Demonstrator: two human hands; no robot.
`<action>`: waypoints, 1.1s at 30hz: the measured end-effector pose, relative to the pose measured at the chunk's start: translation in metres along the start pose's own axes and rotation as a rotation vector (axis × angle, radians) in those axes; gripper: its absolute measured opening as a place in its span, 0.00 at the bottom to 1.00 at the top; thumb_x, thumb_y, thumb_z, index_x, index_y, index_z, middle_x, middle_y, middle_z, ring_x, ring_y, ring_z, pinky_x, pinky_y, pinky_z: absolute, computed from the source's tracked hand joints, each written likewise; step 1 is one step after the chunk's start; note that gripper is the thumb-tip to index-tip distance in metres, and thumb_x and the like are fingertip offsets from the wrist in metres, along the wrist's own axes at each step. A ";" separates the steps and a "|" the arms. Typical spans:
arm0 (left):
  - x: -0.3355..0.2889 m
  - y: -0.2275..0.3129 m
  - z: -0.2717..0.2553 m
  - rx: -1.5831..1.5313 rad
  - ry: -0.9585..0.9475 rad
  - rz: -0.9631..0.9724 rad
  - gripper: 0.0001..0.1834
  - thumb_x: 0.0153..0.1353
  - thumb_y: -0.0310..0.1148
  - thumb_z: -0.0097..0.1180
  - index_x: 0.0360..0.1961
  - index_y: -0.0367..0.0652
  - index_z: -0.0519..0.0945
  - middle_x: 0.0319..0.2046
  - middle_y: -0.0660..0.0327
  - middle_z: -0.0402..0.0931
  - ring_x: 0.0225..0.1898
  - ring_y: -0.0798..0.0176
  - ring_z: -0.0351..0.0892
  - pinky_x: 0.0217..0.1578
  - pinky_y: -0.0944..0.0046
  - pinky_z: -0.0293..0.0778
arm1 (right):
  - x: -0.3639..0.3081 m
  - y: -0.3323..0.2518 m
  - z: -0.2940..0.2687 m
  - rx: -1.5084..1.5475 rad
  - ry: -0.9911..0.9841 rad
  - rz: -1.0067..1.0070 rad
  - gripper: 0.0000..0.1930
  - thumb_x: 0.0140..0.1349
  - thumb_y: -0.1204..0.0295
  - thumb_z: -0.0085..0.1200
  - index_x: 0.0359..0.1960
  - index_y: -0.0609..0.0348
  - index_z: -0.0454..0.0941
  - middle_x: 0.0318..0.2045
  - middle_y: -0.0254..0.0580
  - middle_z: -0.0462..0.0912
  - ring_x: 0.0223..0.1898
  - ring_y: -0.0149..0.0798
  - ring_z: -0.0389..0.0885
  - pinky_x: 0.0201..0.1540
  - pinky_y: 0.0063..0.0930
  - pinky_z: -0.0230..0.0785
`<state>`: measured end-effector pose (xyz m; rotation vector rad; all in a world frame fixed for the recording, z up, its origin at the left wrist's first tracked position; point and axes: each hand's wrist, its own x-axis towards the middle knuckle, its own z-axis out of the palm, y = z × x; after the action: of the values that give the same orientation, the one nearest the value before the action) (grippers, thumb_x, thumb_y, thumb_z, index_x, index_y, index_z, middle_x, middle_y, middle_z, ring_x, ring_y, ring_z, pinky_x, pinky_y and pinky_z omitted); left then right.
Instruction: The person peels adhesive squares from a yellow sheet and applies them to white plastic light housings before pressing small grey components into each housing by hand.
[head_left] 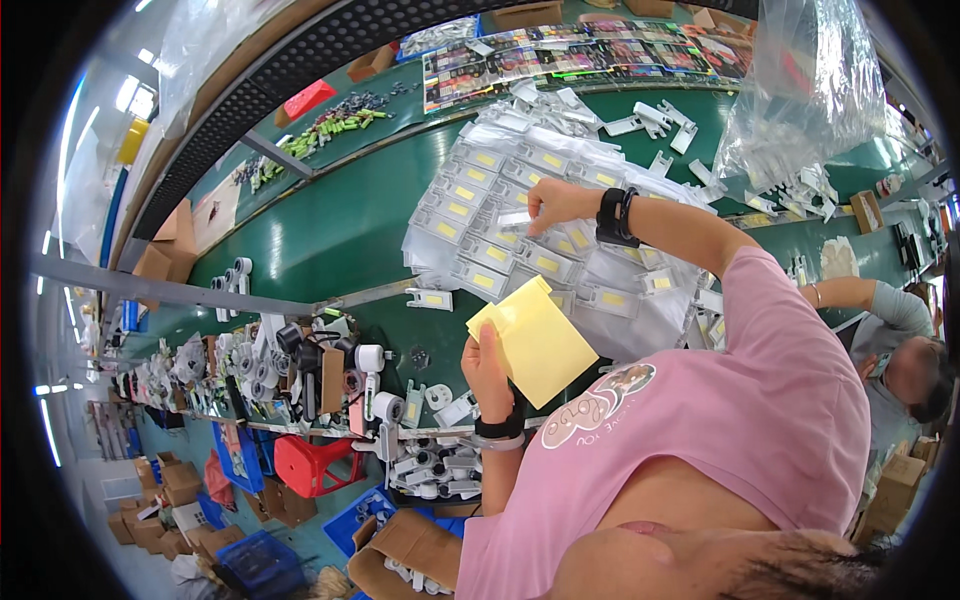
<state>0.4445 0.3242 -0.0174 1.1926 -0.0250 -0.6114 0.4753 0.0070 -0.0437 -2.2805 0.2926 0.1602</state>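
Observation:
My left hand (487, 378) is closed on the edge of a yellow paper sheet (545, 345), thumb on top, and holds it above the near part of the bench. Further up, my right hand (558, 204) has its fingers curled together, tips down at a white plastic part (512, 220). Whatever the fingertips pinch is too small or hidden to make out. Around that hand, rows of similar flat white housings (489, 254), each bearing a yellow rectangle, lie on clear plastic sheeting (630, 342). One more such housing (430, 299) lies apart at the left of the rows.
White fans and parts (385, 407) crowd the bench's near left edge. Green and dark pieces (330, 132) lie across the far left. A large clear bag (800, 110) hangs at the far right. A co-worker (890, 330) sits at right; a red stool (305, 465) stands below left.

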 end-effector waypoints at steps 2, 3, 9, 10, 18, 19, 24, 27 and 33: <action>0.000 -0.001 -0.002 -0.003 0.001 -0.002 0.14 0.69 0.37 0.49 0.42 0.35 0.78 0.36 0.61 0.81 0.34 0.72 0.79 0.35 0.73 0.74 | 0.001 -0.001 0.000 0.100 -0.005 -0.004 0.17 0.43 0.61 0.70 0.29 0.61 0.80 0.28 0.45 0.80 0.32 0.37 0.77 0.34 0.33 0.69; 0.000 -0.002 -0.003 -0.001 0.005 -0.003 0.14 0.69 0.37 0.49 0.42 0.35 0.77 0.37 0.61 0.80 0.34 0.72 0.79 0.35 0.73 0.73 | 0.001 -0.001 -0.001 0.098 -0.006 -0.007 0.17 0.43 0.61 0.70 0.29 0.61 0.80 0.28 0.45 0.80 0.32 0.37 0.77 0.34 0.33 0.69; 0.000 0.001 0.003 0.009 -0.011 0.023 0.14 0.69 0.37 0.49 0.43 0.34 0.77 0.37 0.62 0.80 0.35 0.73 0.78 0.36 0.73 0.72 | 0.001 0.009 -0.010 -0.047 0.353 -0.040 0.16 0.46 0.57 0.68 0.28 0.55 0.80 0.37 0.45 0.77 0.45 0.45 0.74 0.44 0.33 0.67; 0.000 0.003 0.005 0.024 -0.018 0.040 0.14 0.69 0.37 0.49 0.43 0.34 0.77 0.37 0.62 0.80 0.35 0.73 0.77 0.36 0.74 0.72 | 0.001 0.010 -0.011 -0.141 0.325 0.059 0.16 0.46 0.57 0.67 0.27 0.53 0.80 0.38 0.44 0.76 0.46 0.47 0.74 0.45 0.34 0.67; 0.004 0.005 0.020 0.140 -0.090 0.096 0.16 0.68 0.39 0.52 0.39 0.33 0.80 0.30 0.67 0.79 0.30 0.79 0.72 0.30 0.76 0.68 | -0.030 -0.024 -0.007 -0.036 0.120 -0.430 0.08 0.54 0.66 0.61 0.31 0.54 0.79 0.41 0.38 0.78 0.44 0.39 0.75 0.46 0.32 0.66; 0.002 0.006 0.018 0.141 -0.080 0.093 0.16 0.68 0.39 0.52 0.39 0.33 0.80 0.30 0.67 0.79 0.30 0.79 0.72 0.30 0.76 0.68 | -0.044 -0.055 -0.003 0.134 -0.023 -0.342 0.07 0.55 0.67 0.61 0.31 0.56 0.79 0.40 0.37 0.77 0.44 0.38 0.74 0.47 0.31 0.65; -0.002 0.007 0.027 0.250 -0.160 0.074 0.17 0.67 0.38 0.53 0.41 0.32 0.80 0.30 0.66 0.79 0.28 0.79 0.72 0.28 0.77 0.67 | -0.075 -0.079 0.011 0.303 -0.267 -0.407 0.08 0.57 0.67 0.60 0.30 0.58 0.78 0.39 0.36 0.77 0.46 0.34 0.72 0.49 0.29 0.64; -0.004 0.009 0.032 0.271 -0.189 0.031 0.17 0.67 0.38 0.53 0.42 0.32 0.80 0.29 0.67 0.79 0.28 0.79 0.72 0.28 0.77 0.67 | -0.087 -0.079 0.007 0.288 -0.257 -0.404 0.08 0.57 0.68 0.60 0.29 0.58 0.77 0.40 0.38 0.76 0.47 0.36 0.72 0.49 0.30 0.64; 0.000 0.003 0.034 0.154 -0.194 -0.054 0.16 0.67 0.39 0.53 0.39 0.33 0.81 0.30 0.65 0.80 0.28 0.78 0.74 0.29 0.76 0.69 | -0.114 -0.107 -0.002 -0.067 0.054 -0.689 0.04 0.56 0.74 0.56 0.27 0.57 0.73 0.42 0.40 0.73 0.49 0.42 0.71 0.51 0.33 0.63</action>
<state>0.4344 0.2953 -0.0015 1.2818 -0.2074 -0.7818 0.3929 0.0923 0.0587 -2.3191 -0.4812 -0.2503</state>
